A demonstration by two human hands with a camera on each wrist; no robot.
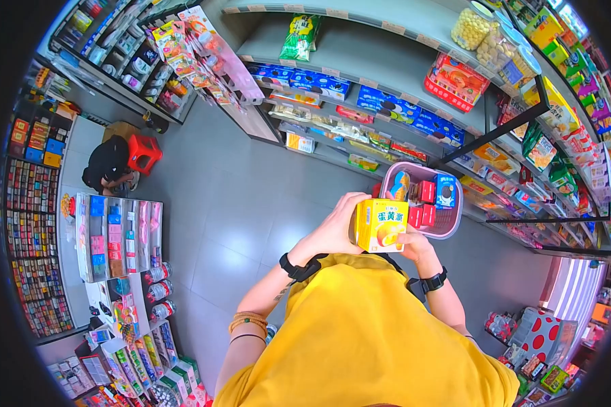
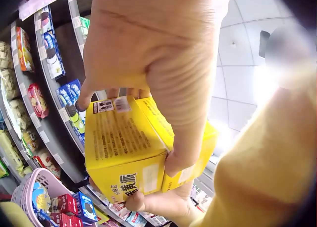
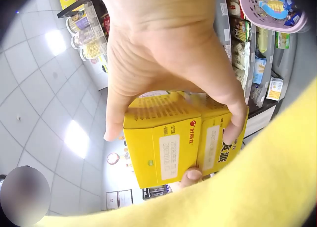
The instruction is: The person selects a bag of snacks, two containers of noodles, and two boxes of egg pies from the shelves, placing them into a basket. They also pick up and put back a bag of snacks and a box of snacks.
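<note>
Two yellow boxes stand side by side in the wrist views, close together; the head view shows the yellow box (image 1: 381, 225) in front of the yellow shirt. My left hand (image 1: 334, 229) grips the boxes from the left, its thumb and fingers spread round them in the left wrist view, where the left hand (image 2: 158, 63) covers part of the top. My right hand (image 1: 417, 245) holds them from the other side; in the right wrist view the right hand (image 3: 168, 58) curls round the yellow boxes (image 3: 173, 143).
A pink basket (image 1: 443, 229) with red and blue boxes is just beyond my hands. Shelves (image 1: 366, 51) of packaged snacks run across the front and right. At left are a display stand (image 1: 119, 237), a red stool (image 1: 143, 153) and a crouching person (image 1: 110, 163).
</note>
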